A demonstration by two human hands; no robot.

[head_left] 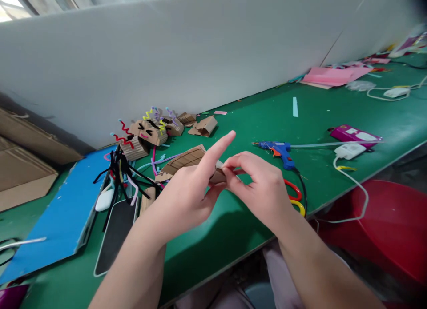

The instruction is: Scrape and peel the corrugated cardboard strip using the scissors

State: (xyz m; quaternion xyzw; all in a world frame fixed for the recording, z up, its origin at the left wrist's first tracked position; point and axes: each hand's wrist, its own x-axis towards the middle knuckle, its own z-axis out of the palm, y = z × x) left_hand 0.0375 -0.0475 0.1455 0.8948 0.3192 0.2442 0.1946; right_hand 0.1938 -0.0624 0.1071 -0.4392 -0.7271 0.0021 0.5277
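My left hand point(187, 186) pinches a small folded piece of cardboard point(218, 174) between thumb and curled fingers, its index finger stretched out above. My right hand point(260, 180) grips the piece's right edge between thumb and fingertips. The fingers cover much of it. Behind my left hand lies a larger brown cardboard sheet point(183, 162) with drawn lines; its near part is hidden. To the right, a blue glue gun point(275, 150) lies on its side with a glue stick in its back. Scissors point(295, 198) with red and yellow handles are partly behind my right wrist.
Cardboard figures point(143, 133) with zigzag pipe cleaners stand near the white partition point(167, 64). Left are black pipe cleaners point(119, 169), a phone point(118, 233) and a blue board point(66, 215). Right are a purple box point(355, 135), a white plug point(349, 151) and a red tub point(390, 224).
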